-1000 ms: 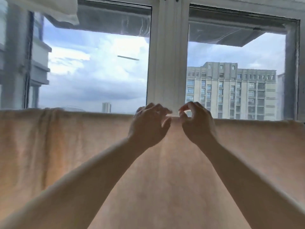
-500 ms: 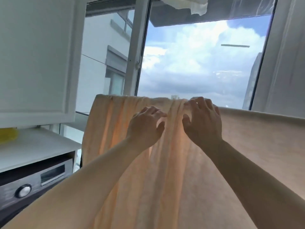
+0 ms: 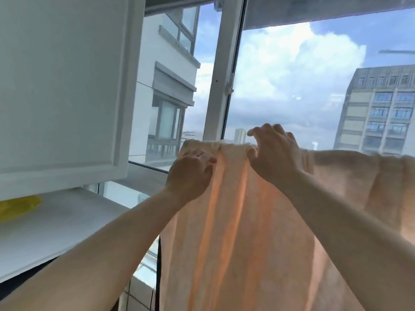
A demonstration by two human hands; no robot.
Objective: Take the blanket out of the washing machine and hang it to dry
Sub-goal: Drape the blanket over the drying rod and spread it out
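A pale peach blanket (image 3: 235,221) hangs over a line or rail that I cannot see, in front of the window, draping down to the bottom of the view. Its left end is bunched into vertical folds. My left hand (image 3: 190,173) lies on the blanket's left edge just below the top, fingers curled into the cloth. My right hand (image 3: 272,151) is on the top fold a little to the right, thumb and fingers pinching the bunched cloth. The washing machine is out of view.
A white wall cabinet (image 3: 62,86) hangs at the upper left, above a white countertop (image 3: 56,230) with a yellow object (image 3: 18,206) on it. A white window frame post (image 3: 222,70) stands behind the blanket. Outside are buildings and cloudy sky.
My view has swung left from the blanket's middle to its left end. Both hands have moved along the top edge to the bunched left part, and the washing machine has dropped out of view.
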